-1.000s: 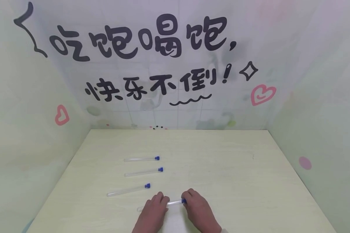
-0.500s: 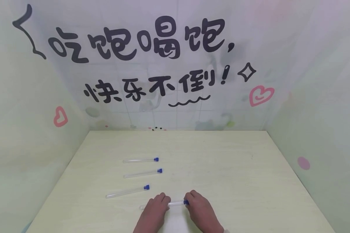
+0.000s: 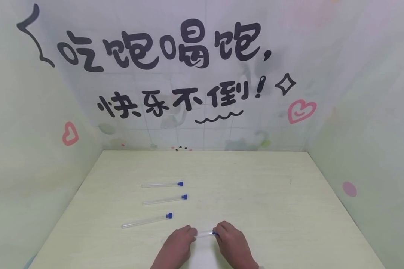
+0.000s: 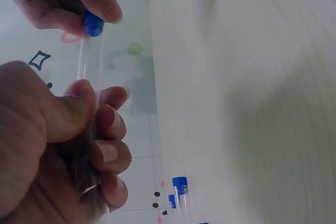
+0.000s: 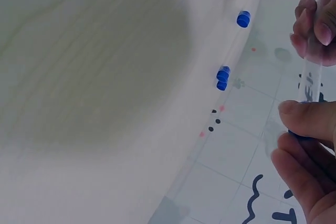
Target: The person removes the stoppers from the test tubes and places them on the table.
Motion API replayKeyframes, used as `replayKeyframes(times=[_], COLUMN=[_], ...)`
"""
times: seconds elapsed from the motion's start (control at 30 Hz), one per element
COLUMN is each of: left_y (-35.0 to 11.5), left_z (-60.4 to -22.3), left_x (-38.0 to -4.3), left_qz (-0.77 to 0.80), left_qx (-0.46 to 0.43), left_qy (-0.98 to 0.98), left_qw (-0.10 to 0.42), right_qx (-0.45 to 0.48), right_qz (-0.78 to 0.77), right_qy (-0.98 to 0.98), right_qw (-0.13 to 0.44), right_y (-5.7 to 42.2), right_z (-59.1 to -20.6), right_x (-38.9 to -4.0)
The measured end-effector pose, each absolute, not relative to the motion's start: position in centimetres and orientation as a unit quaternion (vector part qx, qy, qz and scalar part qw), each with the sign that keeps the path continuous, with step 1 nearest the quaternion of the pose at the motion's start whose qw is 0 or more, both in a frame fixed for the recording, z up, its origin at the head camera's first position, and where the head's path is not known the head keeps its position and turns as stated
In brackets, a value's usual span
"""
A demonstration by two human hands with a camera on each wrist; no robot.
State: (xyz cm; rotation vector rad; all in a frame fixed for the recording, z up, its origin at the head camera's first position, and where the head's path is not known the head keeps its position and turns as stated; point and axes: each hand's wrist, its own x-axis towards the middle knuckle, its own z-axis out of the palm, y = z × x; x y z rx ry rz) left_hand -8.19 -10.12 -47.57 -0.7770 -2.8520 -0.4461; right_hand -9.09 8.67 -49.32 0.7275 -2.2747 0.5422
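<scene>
My left hand (image 3: 177, 246) grips a clear test tube (image 3: 204, 234), its fingers and thumb curled round the body. At the tube's right end, my right hand (image 3: 233, 243) pinches a blue cap (image 4: 93, 24) between thumb and fingers. The cap sits at the tube's mouth; whether it is fully seated, I cannot tell. In the right wrist view the right thumb (image 5: 310, 118) hides most of the cap. The tube is held close above the table, lying roughly level in the head view. The left hand covers its rounded end.
Three blue-capped clear tubes lie on the pale table (image 3: 272, 209) left of centre: a far one (image 3: 159, 185), a middle one (image 3: 165, 200) and a near one (image 3: 146, 221). A printed backdrop (image 3: 202, 134) stands behind and at both sides.
Both hands stay nearly in place, with the right one a touch further right. The cap shows less, more covered by the right fingers. The three lying tubes have not moved.
</scene>
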Motion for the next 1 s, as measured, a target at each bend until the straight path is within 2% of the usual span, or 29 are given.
replayKeyframes(times=[0.1, 0.17, 0.47, 0.8, 1.0], left_y=[-10.2, -10.3, -10.6, -10.0, -10.1], left_z=[-47.5, -47.4, -47.1, -47.4, -47.3], left_x=[-8.2, -8.3, -8.3, -7.9, -8.1], left_qz=[-0.175, -0.179, -0.131, -0.171, -0.183], left_qx=[-0.254, -0.257, -0.288, -0.249, -0.229], left_qy=[-0.95, -0.948, -0.94, -0.945, -0.947], left_qw=[0.048, 0.05, 0.126, 0.122, 0.128], right_qx=[0.293, 0.304, 0.326, 0.311, 0.29], right_qz=[0.208, 0.214, 0.237, 0.236, 0.244], right_qy=[-0.857, -0.85, -0.869, -0.876, -0.888], right_qw=[0.37, 0.373, 0.285, 0.283, 0.26], right_y=[8.8, 9.0, 9.8, 10.1, 9.9], right_z=[-49.7, -49.8, -49.8, -49.8, -49.7], right_x=[-9.2, -9.3, -9.4, -9.5, -9.2])
